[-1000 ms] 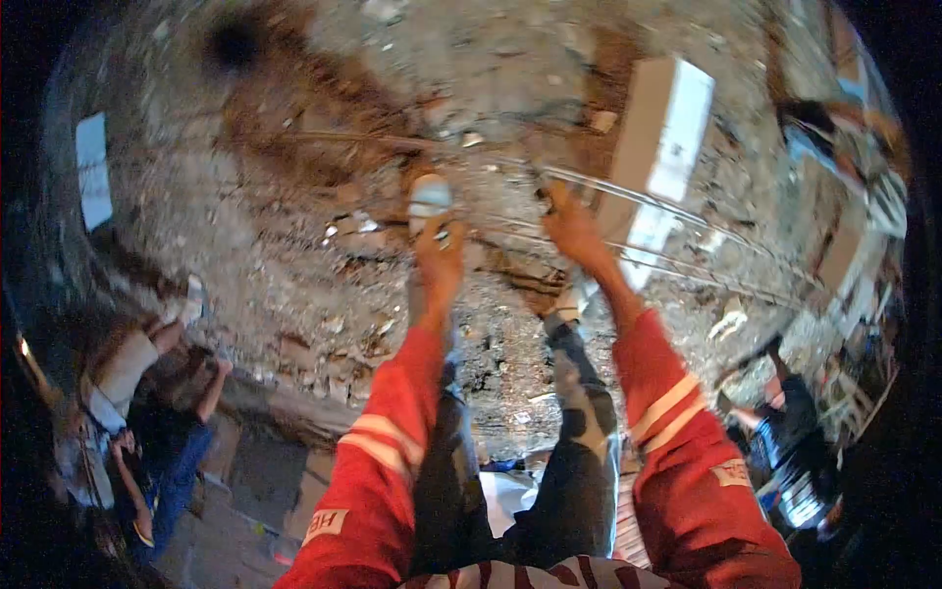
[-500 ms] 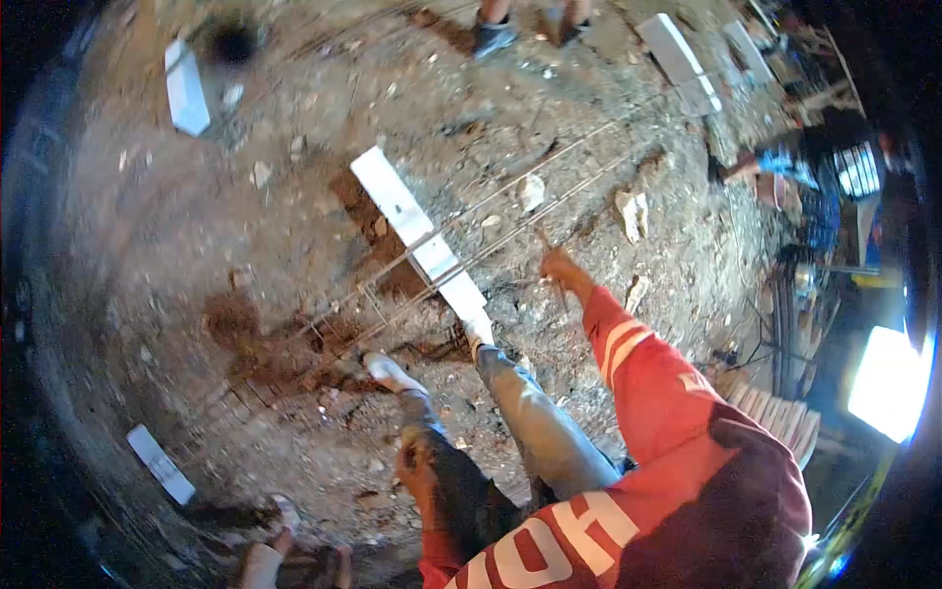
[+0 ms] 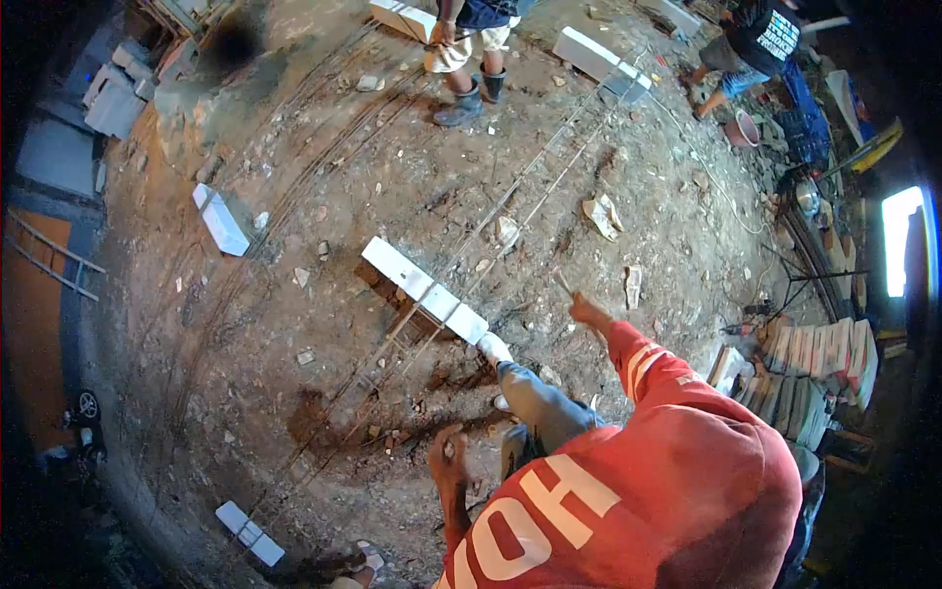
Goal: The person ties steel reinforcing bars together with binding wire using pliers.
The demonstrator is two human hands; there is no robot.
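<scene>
A short thin tool (image 3: 562, 283), its kind not clear, sticks out of my right hand (image 3: 589, 310), which is closed around it and held out over the dirt. My left hand (image 3: 450, 455) hangs lower, in front of my legs, with fingers curled; whatever may be in them is too small to name. In front of me a long white block (image 3: 397, 268) lies on the ground, and a narrow frame of thin metal bars (image 3: 395, 341) rests across it. My pale shoe (image 3: 494, 348) touches the block's near end.
More white blocks (image 3: 221, 222) (image 3: 586, 54) (image 3: 251, 533) lie about the rough dirt. A person in boots (image 3: 459, 106) stands at the top; another bends (image 3: 741, 49) near a pinkish bucket (image 3: 743, 129). Stacked slabs (image 3: 822, 350) are at right, with a bright light (image 3: 900, 240) beyond.
My view has tilted up, showing more of both people and the far ground. My shoe stays at the block's end. Both hands remain apart, the right one still extended with the tool.
</scene>
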